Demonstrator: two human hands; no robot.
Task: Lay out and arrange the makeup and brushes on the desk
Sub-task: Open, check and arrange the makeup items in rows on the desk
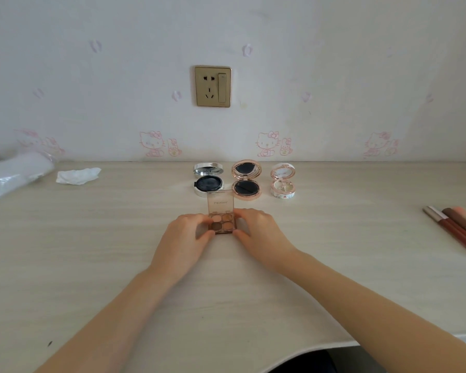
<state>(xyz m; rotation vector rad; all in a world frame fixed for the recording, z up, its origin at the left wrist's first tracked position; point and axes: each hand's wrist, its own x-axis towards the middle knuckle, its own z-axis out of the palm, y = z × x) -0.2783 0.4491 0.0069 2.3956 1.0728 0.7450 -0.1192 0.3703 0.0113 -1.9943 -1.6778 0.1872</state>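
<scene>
Head view: left hand [188, 234] and right hand [256, 228] both pinch one open eyeshadow palette [221, 221] on the table [92, 251], three open round compacts [246, 181] just behind.

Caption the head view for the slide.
Left hand and right hand grip an open eyeshadow palette before three open compacts.

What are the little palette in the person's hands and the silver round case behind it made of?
The palette looks like glossy tinted plastic: its raised lid is pinkish-brown and translucent. The silver compact has a mirror-bright chrome finish that catches light along its rim. Whether that is metal or plated plastic underneath, the look leaves open.
</scene>
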